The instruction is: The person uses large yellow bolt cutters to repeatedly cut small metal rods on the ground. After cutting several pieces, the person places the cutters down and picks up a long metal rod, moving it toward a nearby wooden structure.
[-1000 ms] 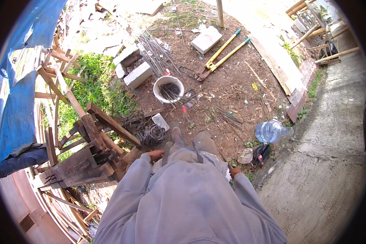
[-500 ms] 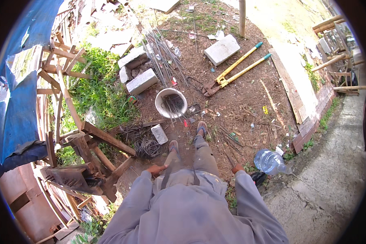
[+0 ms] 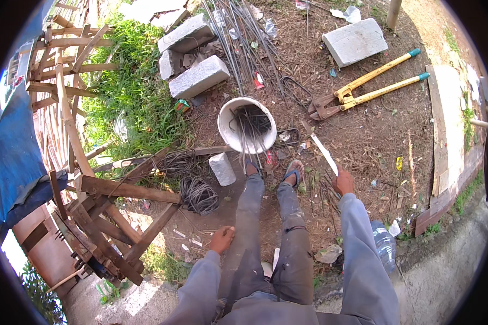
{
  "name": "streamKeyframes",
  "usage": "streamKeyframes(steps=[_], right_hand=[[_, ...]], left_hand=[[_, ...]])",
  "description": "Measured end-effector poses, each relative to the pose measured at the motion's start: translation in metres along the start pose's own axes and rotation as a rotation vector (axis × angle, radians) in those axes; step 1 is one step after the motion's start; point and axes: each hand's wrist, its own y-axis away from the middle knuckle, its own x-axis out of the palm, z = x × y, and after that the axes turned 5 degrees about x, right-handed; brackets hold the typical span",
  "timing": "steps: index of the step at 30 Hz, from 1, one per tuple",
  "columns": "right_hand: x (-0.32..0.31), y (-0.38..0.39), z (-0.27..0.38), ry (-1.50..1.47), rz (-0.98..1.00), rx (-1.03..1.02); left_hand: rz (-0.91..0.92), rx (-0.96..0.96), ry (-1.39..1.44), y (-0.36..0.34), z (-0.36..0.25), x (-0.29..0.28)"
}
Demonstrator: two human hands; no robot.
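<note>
My right hand [image 3: 343, 183] is closed around one end of a long thin flat strip [image 3: 325, 151]. The strip glares white in the sun and looks brownish at its far tip, which points toward the bolt cutters [image 3: 358, 95] with yellow handles and teal grips. I cannot tell what the strip is made of. Beside my left thigh, my left hand [image 3: 222, 239] is loosely curled, with nothing showing in it. A white bucket [image 3: 225, 132] stands just beyond my feet, with several thin metal rods inside, some sticking out toward me.
Concrete blocks [image 3: 199, 77] lie at the far left, another block [image 3: 355, 42] far right. Long metal rods [image 3: 238, 49] stretch away beyond the bucket. Coiled wire [image 3: 199, 196] lies by a wooden frame [image 3: 130, 189] at left. A clear plastic bottle [image 3: 384, 246] is partly behind my right sleeve.
My right hand has moved forward, swinging the strip out toward the bolt cutters. My left hand has come off my leg to beside the thigh. The view has shifted, and more of my legs shows.
</note>
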Motion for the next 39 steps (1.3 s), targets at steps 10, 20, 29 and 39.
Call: streamKeyframes(steps=[10,20,29,39], right_hand=[[0.083,-0.132,-0.022,0.182,0.139,0.239],[0.106,-0.050,0.130,-0.777,0.047,0.225],[0.116,0.020,0.275,-0.724,0.406,0.231],[0.139,-0.018,0.283,-0.719,0.207,0.310]], left_hand=[[-0.260,0.310,-0.002,-0.212,-0.059,-0.036],[-0.551,0.425,-0.251,-0.487,-0.148,-0.154],[-0.619,0.339,-0.308,-0.593,-0.196,-0.163],[-0.434,0.361,-0.167,-0.570,-0.185,-0.159]])
